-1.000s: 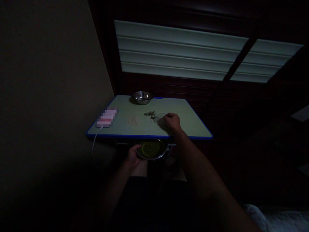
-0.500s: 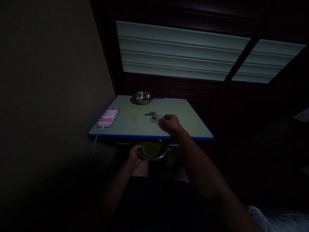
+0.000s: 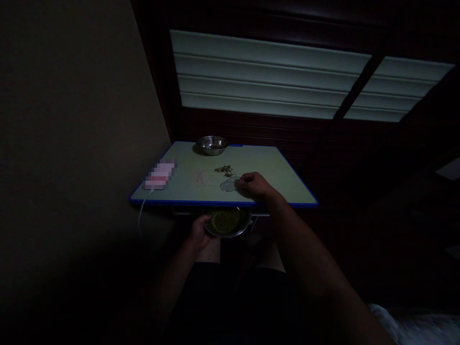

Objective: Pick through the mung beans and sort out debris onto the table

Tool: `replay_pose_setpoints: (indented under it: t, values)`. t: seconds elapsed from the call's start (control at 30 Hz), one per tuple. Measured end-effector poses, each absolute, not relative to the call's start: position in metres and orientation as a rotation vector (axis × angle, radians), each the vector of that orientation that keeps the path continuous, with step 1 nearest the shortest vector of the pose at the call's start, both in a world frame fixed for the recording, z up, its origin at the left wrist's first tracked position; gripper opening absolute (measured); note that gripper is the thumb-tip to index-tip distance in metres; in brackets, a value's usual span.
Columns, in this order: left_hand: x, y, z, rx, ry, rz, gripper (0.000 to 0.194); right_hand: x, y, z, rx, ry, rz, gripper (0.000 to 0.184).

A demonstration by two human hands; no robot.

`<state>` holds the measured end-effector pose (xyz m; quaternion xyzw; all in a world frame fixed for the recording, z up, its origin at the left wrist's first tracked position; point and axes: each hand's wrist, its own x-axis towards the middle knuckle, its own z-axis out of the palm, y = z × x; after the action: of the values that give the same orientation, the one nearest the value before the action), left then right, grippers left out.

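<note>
Left hand (image 3: 200,231): fingers grasping the side of a metal bowl (image 3: 230,236) containing green grains (image 3: 224,221), below the bench (image 3: 283,179)'s front edge. Right hand (image 3: 254,183): fingers pinching a clear piece (image 3: 227,184) over the bench, just beside scattered dark bits (image 3: 223,168).

The surface (image 3: 283,175) is viewed by one head-worn camera from above and behind its near edge, forward and down, all four corners framed.
</note>
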<state>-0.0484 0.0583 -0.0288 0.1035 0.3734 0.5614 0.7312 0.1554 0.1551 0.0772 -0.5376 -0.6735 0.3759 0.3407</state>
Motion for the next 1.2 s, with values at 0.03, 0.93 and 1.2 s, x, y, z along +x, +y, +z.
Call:
replay_pose_setpoints:
  t: [0.03,0.93,1.2]
  values:
    - [-0.049,0.058,-0.029,0.233,0.818,1.229,0.028,0.155,0.154,0.078,-1.402,-1.754,0.984,0.015]
    - [-0.048,0.058,-0.028,0.206,0.827,1.226,0.032,0.151,0.129,0.081,-1.46,-1.906,0.814,0.029]
    - [-0.047,0.058,-0.025,0.214,0.862,1.22,0.025,0.144,0.119,0.085,-1.403,-1.904,0.947,0.032]
